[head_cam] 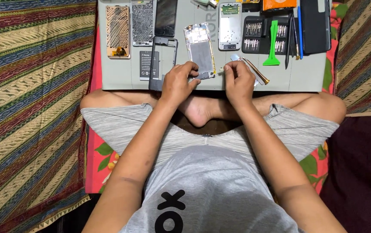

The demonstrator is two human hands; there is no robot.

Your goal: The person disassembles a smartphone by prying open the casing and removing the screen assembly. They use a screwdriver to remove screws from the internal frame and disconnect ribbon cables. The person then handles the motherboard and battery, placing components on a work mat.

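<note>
I sit cross-legged before a grey work mat [120, 75]. My left hand [177, 83] rests at the near end of an opened phone frame [200, 49], fingertips touching its lower edge. My right hand [238, 80] is curled just right of it, fingers pinched together; whether it holds a small part I cannot tell. A metal-tipped tool with a brass handle [258, 71] lies on the mat right beside my right hand.
On the mat lie a black mid-frame [168, 43], a battery [145, 64], several phone panels [118, 31], another phone body [230, 26], a black screwdriver-bit case [265, 35], a green pry tool [272, 43] and a dark case [315, 26]. Striped patterned fabric [30, 86] surrounds everything.
</note>
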